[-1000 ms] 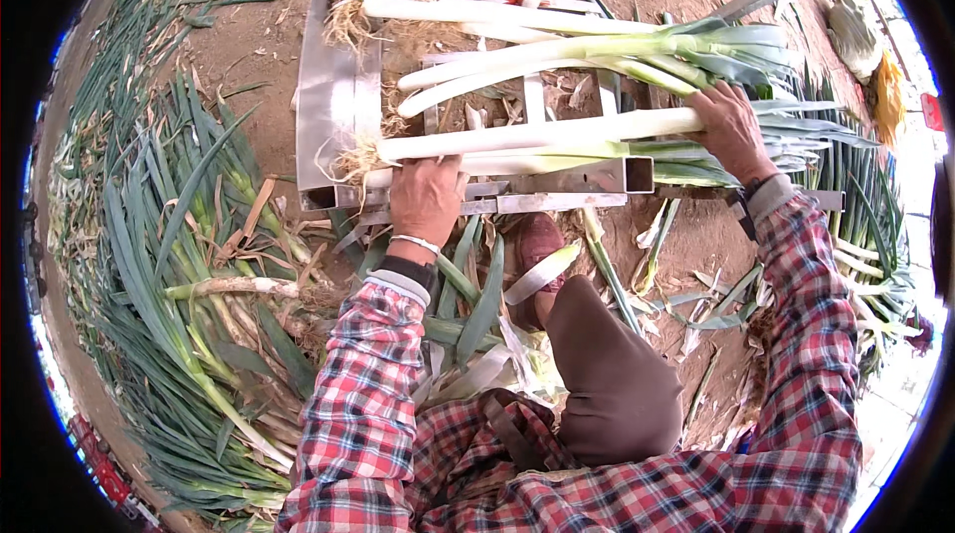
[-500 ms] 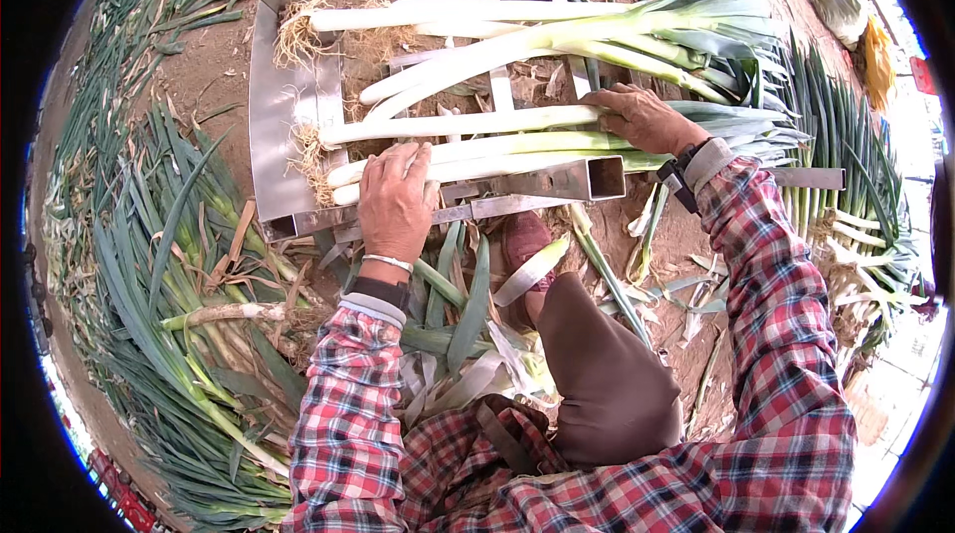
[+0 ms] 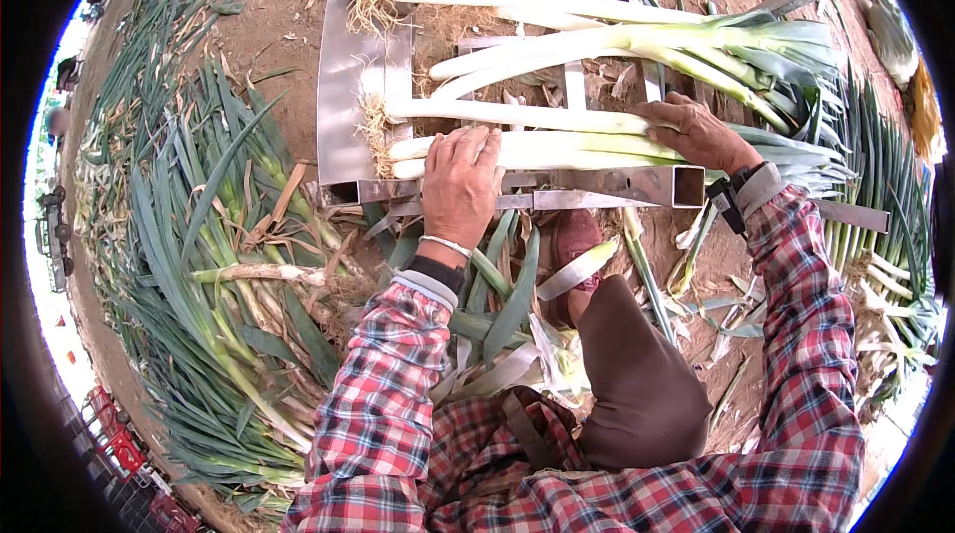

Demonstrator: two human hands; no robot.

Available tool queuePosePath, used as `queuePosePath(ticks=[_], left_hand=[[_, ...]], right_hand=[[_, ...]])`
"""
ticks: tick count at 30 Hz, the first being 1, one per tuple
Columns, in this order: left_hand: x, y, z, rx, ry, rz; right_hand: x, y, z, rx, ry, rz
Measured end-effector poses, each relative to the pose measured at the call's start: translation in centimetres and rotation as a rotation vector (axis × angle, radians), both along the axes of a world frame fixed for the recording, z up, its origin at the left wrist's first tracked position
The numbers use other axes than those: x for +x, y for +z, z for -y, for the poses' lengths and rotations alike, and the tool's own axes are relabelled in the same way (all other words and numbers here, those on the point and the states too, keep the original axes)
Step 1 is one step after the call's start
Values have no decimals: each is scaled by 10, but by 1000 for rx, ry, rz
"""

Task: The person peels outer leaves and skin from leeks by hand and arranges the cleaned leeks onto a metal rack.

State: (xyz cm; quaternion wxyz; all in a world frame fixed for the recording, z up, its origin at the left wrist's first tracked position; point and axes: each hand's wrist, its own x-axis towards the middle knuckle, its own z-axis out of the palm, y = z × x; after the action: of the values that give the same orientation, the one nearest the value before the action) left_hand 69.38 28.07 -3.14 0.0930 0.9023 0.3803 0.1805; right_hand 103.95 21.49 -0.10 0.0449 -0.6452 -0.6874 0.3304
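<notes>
Several long white leeks (image 3: 537, 117) lie crosswise in a metal frame (image 3: 343, 125), with roots (image 3: 374, 135) to the left and green leaves (image 3: 816, 150) to the right. My left hand (image 3: 463, 185) curls over the nearest stalks close to the root end, its fingertips pressed on the white part. My right hand (image 3: 696, 133) is closed round the same leeks where white turns to green; its palm side is hidden. A second group of leeks (image 3: 557, 41) rests farther back in the frame, touched by neither hand.
A big heap of untrimmed leeks (image 3: 189, 274) covers the ground at the left. More leeks (image 3: 870, 185) are stacked at the right. Loose leaves (image 3: 507, 304) litter the soil around my shoe (image 3: 577, 245). A square metal tube (image 3: 637, 187) forms the frame's near edge.
The whole view has shifted, so the frame and leeks appear farther right. Both hands stay on the near leeks with little change in grip.
</notes>
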Motion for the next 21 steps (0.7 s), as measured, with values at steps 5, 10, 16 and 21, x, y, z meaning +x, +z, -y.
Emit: queuePosePath(ticks=[5, 10, 16, 21], left_hand=[[-4, 4, -3, -28, -7, -24], [0, 12, -3, -121, 41, -97], [4, 15, -28, -87, -111, -274], [5, 22, -24, -97, -93, -286]], right_hand=[[-45, 1, -18, 118, 56, 174], [-68, -40, -30, 273, 21, 0], [-84, -52, -3, 453, -150, 99], [-84, -30, -5, 449, -112, 7]])
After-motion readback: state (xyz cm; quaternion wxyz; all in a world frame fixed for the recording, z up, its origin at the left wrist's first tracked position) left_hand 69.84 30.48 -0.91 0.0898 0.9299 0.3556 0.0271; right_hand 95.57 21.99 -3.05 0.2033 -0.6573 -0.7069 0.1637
